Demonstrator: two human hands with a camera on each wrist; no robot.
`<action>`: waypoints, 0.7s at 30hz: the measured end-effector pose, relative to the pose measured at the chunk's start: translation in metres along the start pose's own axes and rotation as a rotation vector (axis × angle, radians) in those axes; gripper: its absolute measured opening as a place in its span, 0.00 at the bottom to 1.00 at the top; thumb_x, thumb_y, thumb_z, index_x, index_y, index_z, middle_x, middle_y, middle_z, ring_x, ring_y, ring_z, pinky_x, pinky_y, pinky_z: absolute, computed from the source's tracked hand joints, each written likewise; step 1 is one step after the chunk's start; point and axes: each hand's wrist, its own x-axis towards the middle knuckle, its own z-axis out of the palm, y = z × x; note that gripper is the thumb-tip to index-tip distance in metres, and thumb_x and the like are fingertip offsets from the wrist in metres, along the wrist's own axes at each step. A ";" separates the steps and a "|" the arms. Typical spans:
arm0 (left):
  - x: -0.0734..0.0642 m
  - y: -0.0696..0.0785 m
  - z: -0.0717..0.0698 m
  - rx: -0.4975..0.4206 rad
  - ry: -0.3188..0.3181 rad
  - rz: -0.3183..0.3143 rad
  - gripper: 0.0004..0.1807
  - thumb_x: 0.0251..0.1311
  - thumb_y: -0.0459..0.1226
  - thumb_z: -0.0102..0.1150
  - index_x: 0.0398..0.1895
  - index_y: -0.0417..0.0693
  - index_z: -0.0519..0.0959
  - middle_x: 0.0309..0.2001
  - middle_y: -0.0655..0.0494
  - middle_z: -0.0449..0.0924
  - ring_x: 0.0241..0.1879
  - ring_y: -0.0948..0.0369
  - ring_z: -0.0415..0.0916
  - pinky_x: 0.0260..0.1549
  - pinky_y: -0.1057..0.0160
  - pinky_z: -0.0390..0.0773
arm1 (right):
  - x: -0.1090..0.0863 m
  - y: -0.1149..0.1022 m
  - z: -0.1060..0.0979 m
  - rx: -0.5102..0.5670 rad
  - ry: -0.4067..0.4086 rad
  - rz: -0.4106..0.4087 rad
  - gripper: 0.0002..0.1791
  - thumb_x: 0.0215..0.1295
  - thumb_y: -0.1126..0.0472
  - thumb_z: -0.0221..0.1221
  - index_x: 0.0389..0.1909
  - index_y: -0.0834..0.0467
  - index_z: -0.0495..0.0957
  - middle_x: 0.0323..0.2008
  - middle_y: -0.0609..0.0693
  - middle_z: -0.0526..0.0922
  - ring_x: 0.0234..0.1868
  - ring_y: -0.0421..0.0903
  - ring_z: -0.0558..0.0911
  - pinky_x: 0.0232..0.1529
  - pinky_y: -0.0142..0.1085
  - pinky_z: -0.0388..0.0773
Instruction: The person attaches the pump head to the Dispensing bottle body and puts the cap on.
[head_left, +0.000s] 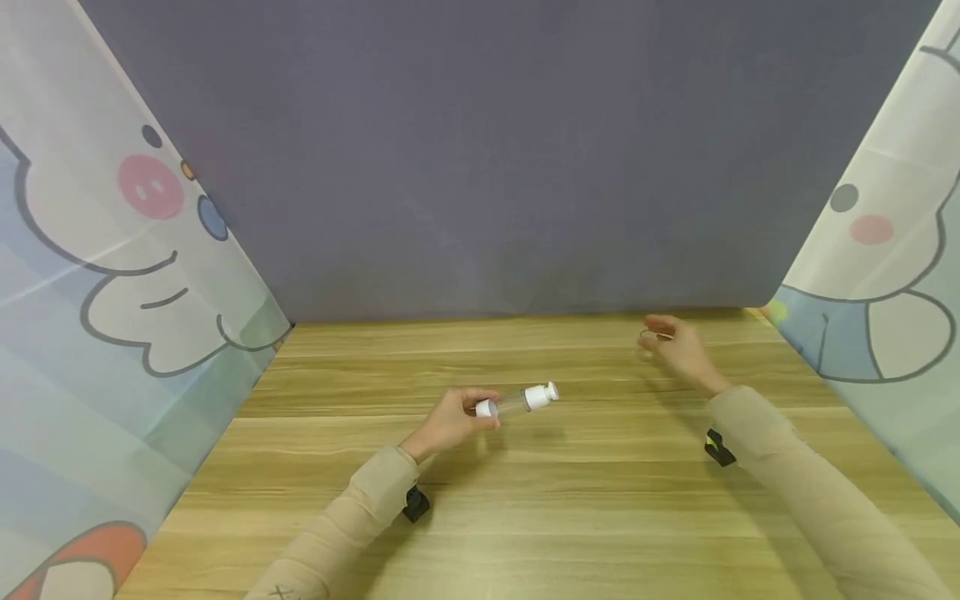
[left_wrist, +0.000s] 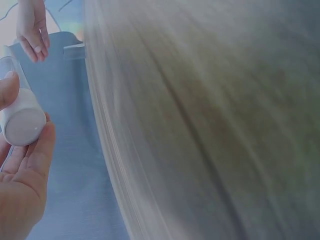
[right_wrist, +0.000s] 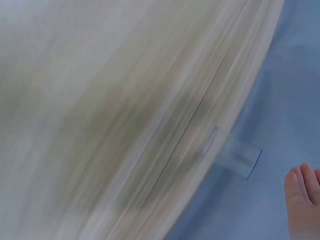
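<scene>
My left hand [head_left: 448, 422] holds a small pump bottle [head_left: 513, 405] by its white base, thumb and fingers on either side. The bottle has a clear body and a white pump top, and it lies nearly level above the table, top pointing right. In the left wrist view, the flat white bottom of the base faces the camera. Farther back on the right, a clear cylindrical cap [right_wrist: 232, 152] stands on the table. My right hand [head_left: 678, 348] is close beside it with straight fingers [right_wrist: 304, 187], a gap showing between them and the cap.
The wood-grain table [head_left: 585, 508] spreads beneath both arms. A grey panel [head_left: 510, 158] rises along its back edge. Cartoon-print curtains hang at the left [head_left: 67, 333] and right [head_left: 885, 333]. Each wrist carries a small black strap mount.
</scene>
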 end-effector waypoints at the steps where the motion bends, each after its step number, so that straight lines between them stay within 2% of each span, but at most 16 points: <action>1: 0.000 0.000 0.000 0.001 0.001 0.003 0.24 0.58 0.29 0.68 0.58 0.28 0.77 0.55 0.37 0.81 0.44 0.54 0.82 0.44 0.62 0.82 | 0.001 0.001 -0.002 -0.004 0.006 0.005 0.30 0.72 0.67 0.57 0.69 0.78 0.60 0.66 0.77 0.65 0.67 0.72 0.65 0.65 0.59 0.65; 7: 0.001 -0.003 0.001 -0.007 0.008 0.023 0.24 0.57 0.28 0.69 0.57 0.28 0.78 0.52 0.36 0.82 0.44 0.54 0.82 0.44 0.62 0.82 | 0.006 0.006 -0.008 -0.028 0.007 0.043 0.33 0.73 0.66 0.57 0.70 0.78 0.56 0.68 0.78 0.61 0.69 0.73 0.61 0.66 0.60 0.63; 11: 0.002 -0.004 0.001 -0.007 0.005 0.038 0.24 0.57 0.27 0.69 0.57 0.27 0.78 0.53 0.36 0.81 0.44 0.54 0.82 0.45 0.63 0.82 | 0.007 0.008 -0.009 -0.023 -0.024 0.098 0.37 0.74 0.62 0.57 0.72 0.78 0.51 0.70 0.78 0.56 0.70 0.74 0.58 0.67 0.60 0.61; 21: 0.001 -0.005 0.001 -0.015 0.011 0.013 0.25 0.56 0.28 0.69 0.57 0.27 0.77 0.53 0.35 0.81 0.44 0.55 0.82 0.44 0.63 0.81 | 0.013 0.023 -0.012 -0.027 -0.048 0.175 0.40 0.72 0.64 0.58 0.71 0.82 0.47 0.69 0.81 0.53 0.70 0.75 0.56 0.69 0.60 0.59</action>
